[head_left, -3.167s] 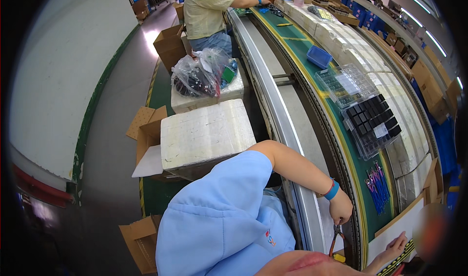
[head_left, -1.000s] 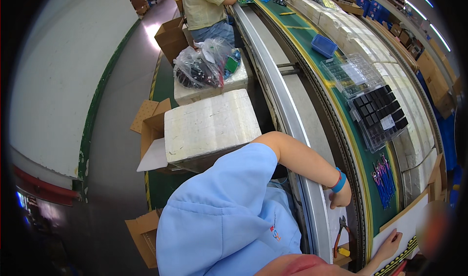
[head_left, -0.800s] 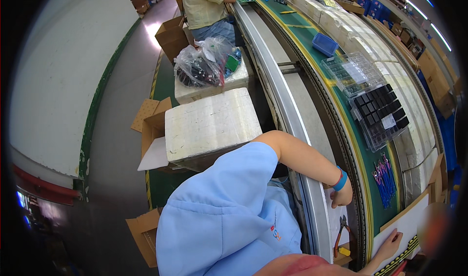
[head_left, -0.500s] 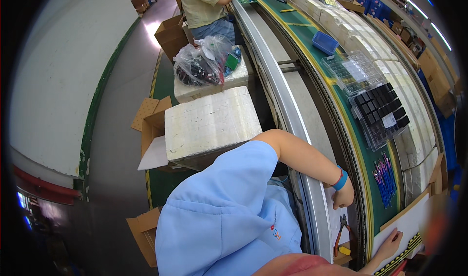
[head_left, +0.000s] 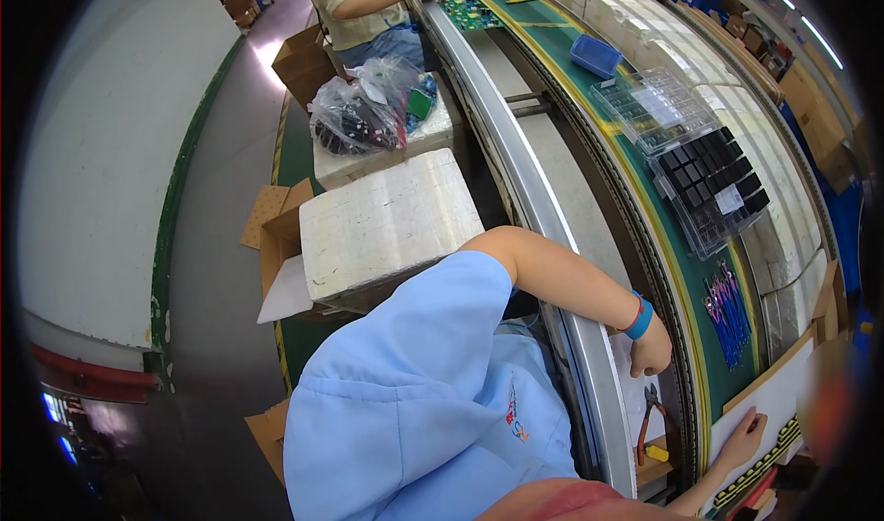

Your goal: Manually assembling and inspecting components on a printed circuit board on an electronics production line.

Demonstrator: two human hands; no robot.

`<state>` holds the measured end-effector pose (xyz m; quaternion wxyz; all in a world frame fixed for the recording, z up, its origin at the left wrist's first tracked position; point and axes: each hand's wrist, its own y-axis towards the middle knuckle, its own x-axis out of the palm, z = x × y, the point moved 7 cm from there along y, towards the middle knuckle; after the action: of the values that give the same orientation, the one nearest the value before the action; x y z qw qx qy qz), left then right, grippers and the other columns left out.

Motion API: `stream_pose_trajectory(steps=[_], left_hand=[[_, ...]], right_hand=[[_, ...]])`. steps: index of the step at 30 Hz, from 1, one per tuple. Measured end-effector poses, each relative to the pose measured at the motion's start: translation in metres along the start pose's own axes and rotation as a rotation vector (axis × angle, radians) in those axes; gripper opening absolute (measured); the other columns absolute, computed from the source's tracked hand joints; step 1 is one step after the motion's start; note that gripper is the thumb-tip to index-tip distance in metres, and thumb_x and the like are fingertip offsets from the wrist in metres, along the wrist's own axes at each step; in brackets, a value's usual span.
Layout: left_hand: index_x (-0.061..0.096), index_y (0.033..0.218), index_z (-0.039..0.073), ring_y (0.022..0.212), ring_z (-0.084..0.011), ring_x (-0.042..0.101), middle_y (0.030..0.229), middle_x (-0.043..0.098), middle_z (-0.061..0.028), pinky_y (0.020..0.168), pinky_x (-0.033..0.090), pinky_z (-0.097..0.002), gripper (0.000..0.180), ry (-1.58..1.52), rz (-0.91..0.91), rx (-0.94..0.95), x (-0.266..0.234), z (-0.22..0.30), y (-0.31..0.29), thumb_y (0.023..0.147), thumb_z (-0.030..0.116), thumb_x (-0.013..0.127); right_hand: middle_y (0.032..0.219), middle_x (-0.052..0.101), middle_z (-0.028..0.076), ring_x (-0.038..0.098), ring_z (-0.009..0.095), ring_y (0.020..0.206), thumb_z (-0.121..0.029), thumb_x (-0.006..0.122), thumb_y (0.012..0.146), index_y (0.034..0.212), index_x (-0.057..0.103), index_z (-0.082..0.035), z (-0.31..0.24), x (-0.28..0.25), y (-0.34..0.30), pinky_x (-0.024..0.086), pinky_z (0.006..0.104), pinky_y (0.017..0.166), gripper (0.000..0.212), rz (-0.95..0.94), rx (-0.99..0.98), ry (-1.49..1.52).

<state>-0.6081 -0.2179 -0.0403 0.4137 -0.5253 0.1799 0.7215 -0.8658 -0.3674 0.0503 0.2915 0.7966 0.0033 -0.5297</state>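
Note:
My left hand [head_left: 651,351], with a blue and red wristband [head_left: 640,319], hangs bent down over a white sheet [head_left: 635,394] beside the metal rail. Its fingers are curled in, and anything inside them is hidden. Just below it lie orange-handled pliers [head_left: 648,420] with dark jaws, apart from the hand. At the lower right my right hand [head_left: 744,440] rests over a white board [head_left: 775,387], its fingers bent and close together. Whether they hold anything small cannot be made out. A row of yellow and black parts [head_left: 764,466] runs along the board beside that hand.
Bundled blue and pink wires [head_left: 726,318] lie on the green belt [head_left: 680,286]. Farther up are a clear compartment case [head_left: 707,190] of black blocks and a blue bin [head_left: 597,56]. A foam block [head_left: 387,222] stands left; another person [head_left: 364,10] handles green circuit boards [head_left: 471,13] beyond.
The view has shifted slightly. My left hand stays bent over the sheet, and my right hand stays at the board. The other person's arm now reaches to the circuit boards.

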Motion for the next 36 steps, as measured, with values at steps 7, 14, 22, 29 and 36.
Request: stream_pose_trajectory(steps=[7, 14, 22, 29, 36], left_hand=[[0.067, 0.116, 0.005, 0.102, -0.0330, 0.064, 0.109, 0.068, -0.0169, 0.089, 0.050, -0.0427, 0.046, -0.016, 0.000, 0.001, -0.015, 0.013, -0.014, 0.082, 0.036, 0.068], [0.069, 0.106, 0.004, 0.090, -0.0265, 0.066, 0.098, 0.069, -0.0132, 0.078, 0.052, -0.0358, 0.025, -0.499, 0.697, 0.062, -0.120, 0.012, -0.128, 0.087, 0.020, 0.066], [0.071, 0.100, 0.008, 0.089, -0.0290, 0.066, 0.099, 0.069, -0.0127, 0.080, 0.051, -0.0385, 0.019, 0.377, 1.492, -1.039, -0.135, -0.164, -0.456, 0.087, 0.013, 0.058], [0.055, 0.123, -0.004, 0.127, -0.0419, 0.043, 0.131, 0.050, -0.0273, 0.105, 0.034, -0.0458, 0.055, 0.242, 1.174, -1.709, -0.024, -0.287, -0.689, 0.097, 0.044, 0.043], [0.027, 0.149, 0.009, 0.131, -0.0347, 0.046, 0.137, 0.055, -0.0095, 0.106, 0.027, -0.0550, 0.080, 0.081, 1.093, -1.862, -0.032, -0.301, -0.715, 0.093, 0.066, 0.033]], right_hand=[[0.072, 0.053, 0.013, 0.047, 0.029, 0.063, -0.036, 0.051, 0.099, 0.085, 0.050, -0.003, -0.008, -0.002, -0.003, 0.042, 0.0393, 0.061, 0.036, 0.012, -0.022, 0.001], [0.070, 0.051, 0.008, 0.046, 0.020, 0.062, -0.035, 0.052, 0.099, 0.086, 0.052, -0.003, -0.004, -0.001, -0.006, 0.041, 0.0337, 0.059, 0.035, -0.028, 0.011, 0.037], [0.074, 0.051, 0.007, 0.047, 0.017, 0.067, -0.034, 0.053, 0.100, 0.091, 0.054, -0.003, 0.014, -0.006, -0.004, 0.042, 0.0293, 0.065, 0.033, -0.048, 0.051, 0.018], [0.069, 0.039, 0.003, 0.037, 0.011, 0.066, -0.025, 0.055, 0.098, 0.084, 0.048, 0.000, 0.021, 0.001, -0.004, 0.035, 0.0263, 0.060, 0.030, -0.114, 0.172, 0.067], [0.067, 0.038, 0.000, 0.035, 0.006, 0.062, -0.015, 0.062, 0.094, 0.082, 0.052, -0.001, -0.091, -0.023, 0.036, 0.030, 0.0225, 0.055, 0.021, 0.042, -0.043, 0.132]])
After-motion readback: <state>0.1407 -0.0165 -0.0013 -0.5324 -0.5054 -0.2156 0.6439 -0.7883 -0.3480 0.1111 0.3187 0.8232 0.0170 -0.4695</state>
